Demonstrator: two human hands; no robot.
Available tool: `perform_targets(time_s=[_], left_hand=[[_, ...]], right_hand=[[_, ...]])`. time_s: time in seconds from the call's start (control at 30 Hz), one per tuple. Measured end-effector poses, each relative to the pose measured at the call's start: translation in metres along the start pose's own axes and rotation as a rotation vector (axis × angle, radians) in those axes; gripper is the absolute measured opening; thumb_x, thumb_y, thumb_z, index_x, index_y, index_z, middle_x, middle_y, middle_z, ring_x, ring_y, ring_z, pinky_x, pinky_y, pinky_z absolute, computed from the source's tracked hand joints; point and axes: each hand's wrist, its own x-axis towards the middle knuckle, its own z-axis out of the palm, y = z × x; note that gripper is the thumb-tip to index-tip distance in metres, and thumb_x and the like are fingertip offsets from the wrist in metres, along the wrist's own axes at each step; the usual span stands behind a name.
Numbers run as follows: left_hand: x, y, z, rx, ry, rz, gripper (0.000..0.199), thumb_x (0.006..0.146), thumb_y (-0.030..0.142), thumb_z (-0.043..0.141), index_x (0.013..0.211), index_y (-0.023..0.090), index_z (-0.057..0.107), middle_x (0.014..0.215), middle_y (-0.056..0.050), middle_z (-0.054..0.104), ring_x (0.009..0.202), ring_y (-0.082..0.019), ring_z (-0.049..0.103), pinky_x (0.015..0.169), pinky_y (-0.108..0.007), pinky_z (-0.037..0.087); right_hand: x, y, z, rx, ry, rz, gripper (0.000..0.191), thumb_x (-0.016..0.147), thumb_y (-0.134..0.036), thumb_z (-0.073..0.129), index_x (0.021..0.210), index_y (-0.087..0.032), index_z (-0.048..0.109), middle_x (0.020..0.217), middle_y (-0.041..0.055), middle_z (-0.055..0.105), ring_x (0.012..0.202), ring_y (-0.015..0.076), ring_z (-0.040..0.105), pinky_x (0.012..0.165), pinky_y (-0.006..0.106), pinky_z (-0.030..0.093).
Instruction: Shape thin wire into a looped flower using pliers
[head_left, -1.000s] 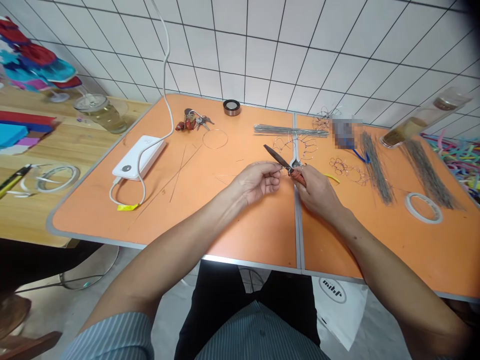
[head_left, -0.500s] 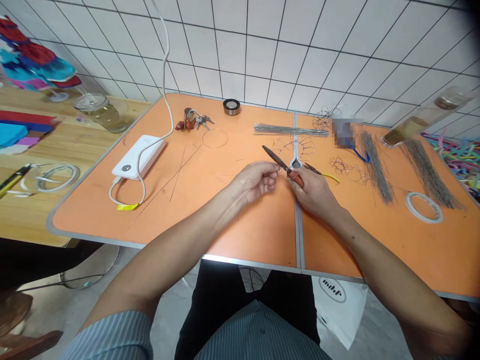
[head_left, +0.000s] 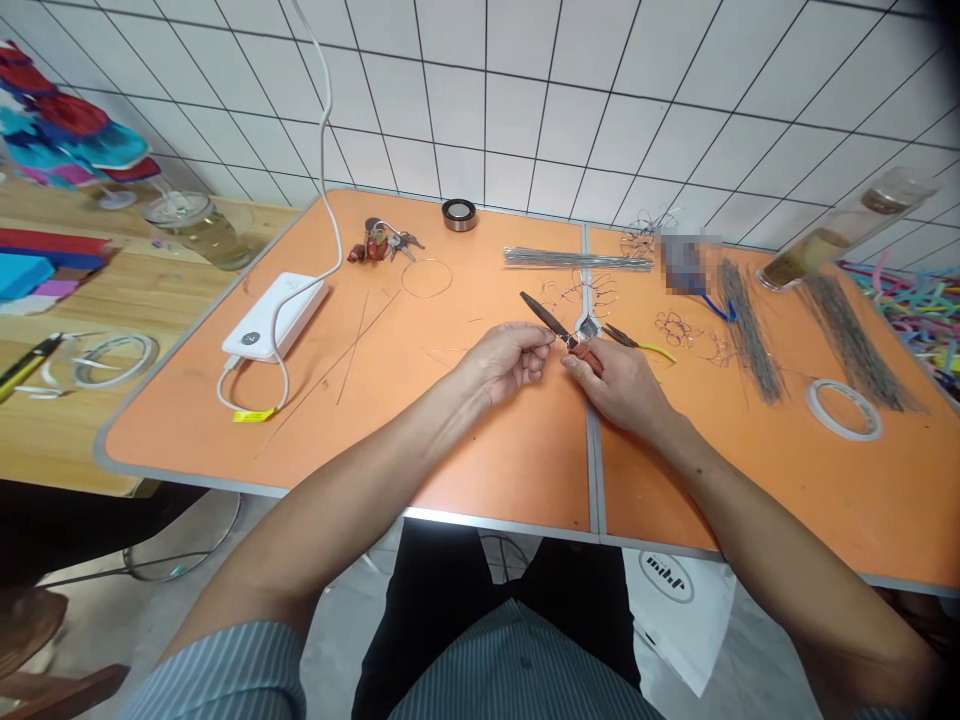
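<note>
Above the middle of the orange table (head_left: 517, 450), my right hand (head_left: 626, 385) is wrapped round the red handle of a dark-bladed tool (head_left: 546, 314), whose blade points up and left. My left hand (head_left: 511, 362) is closed in a pinch just left of the tool's pivot; what it pinches is too small to make out. Beyond the hands lie thin wire loops (head_left: 600, 290) and a bundle of straight wires (head_left: 577, 260). Yellow-handled pliers (head_left: 656, 350) lie just right of my right hand.
On the left are a white power bank (head_left: 274, 318) with its cable, keys (head_left: 401, 242) and a wire ring (head_left: 427, 278). A dark tape roll (head_left: 459, 214) sits at the back. Rightward lie wire bundles (head_left: 752, 335), a white tape ring (head_left: 844, 410) and a glass bottle (head_left: 847, 230).
My right hand and the tool have shifted very slightly left. The whole view has moved a little. Both hands keep their closed grips.
</note>
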Motion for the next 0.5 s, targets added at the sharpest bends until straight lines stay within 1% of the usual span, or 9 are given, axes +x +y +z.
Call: perform_targets(time_s=[0.07,0.13,0.3,0.5], left_hand=[[-0.0002,0.0003,0.0001,0.012,0.005,0.015,0.016,0.081,0.006,0.068,0.067,0.013,0.065,0.055,0.002,0.056,0.04,-0.006,0.044,0.043,-0.02,0.036],[0.0001,0.0,0.0006,0.024,0.016,0.015,0.015,0.079,0.006,0.069,0.066,0.013,0.065,0.054,0.002,0.056,0.039,-0.006,0.043,0.043,-0.02,0.036],[0.001,-0.0021,0.0016,0.038,0.016,-0.013,0.013,0.076,0.007,0.07,0.067,0.013,0.065,0.054,0.002,0.056,0.039,-0.006,0.042,0.043,-0.02,0.034],[0.0005,-0.0017,0.0006,0.036,0.013,-0.008,0.013,0.078,0.009,0.072,0.068,0.014,0.064,0.055,0.003,0.055,0.04,-0.006,0.043,0.044,-0.02,0.035]], right_hand=[[0.0006,-0.0002,-0.0007,-0.008,0.0,-0.012,0.027,0.104,-0.047,0.059,0.089,-0.024,0.061,0.088,0.0067,0.073,0.082,0.0254,0.067,0.075,0.037,0.045],[0.0006,-0.0008,-0.0007,-0.023,-0.008,0.008,0.025,0.103,-0.045,0.061,0.089,-0.024,0.06,0.089,0.0072,0.075,0.082,0.0256,0.068,0.073,0.036,0.045],[-0.0005,-0.0017,0.0016,-0.057,-0.038,0.085,0.034,0.103,-0.05,0.061,0.081,-0.025,0.054,0.076,0.0051,0.07,0.069,0.0234,0.063,0.063,0.035,0.037],[0.0017,-0.0012,0.0066,-0.062,0.006,0.124,0.04,0.101,-0.054,0.061,0.075,-0.026,0.05,0.069,0.0038,0.065,0.063,0.022,0.055,0.062,0.035,0.033]])
